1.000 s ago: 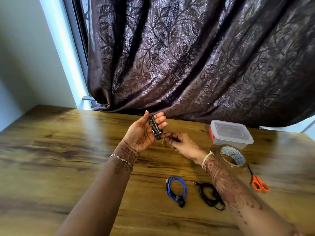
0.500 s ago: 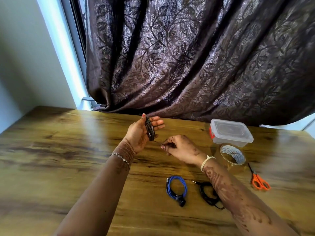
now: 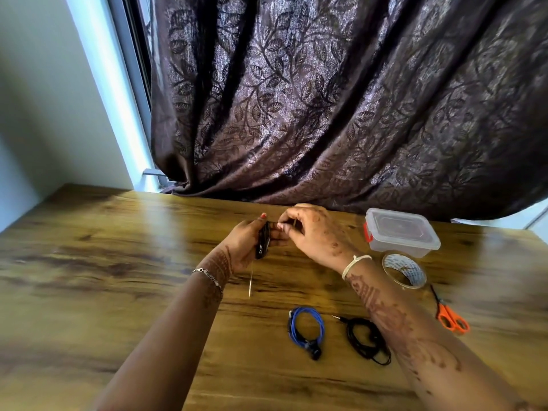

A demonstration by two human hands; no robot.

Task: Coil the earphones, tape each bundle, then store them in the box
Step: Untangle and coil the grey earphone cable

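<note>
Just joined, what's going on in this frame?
A person's left hand grips a dark earphone bundle above the table; the right hand pinches at its top, a loose end dangling below. Blue earphones and black earphones lie coiled on the table. The box is closed, tape roll and scissors near it.

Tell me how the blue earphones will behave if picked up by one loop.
Probably floppy: the blue earphones are thin cable in loose loops. Likely light, with only small buds. No tape shows on them, so the coil may spread or unwind.
</note>
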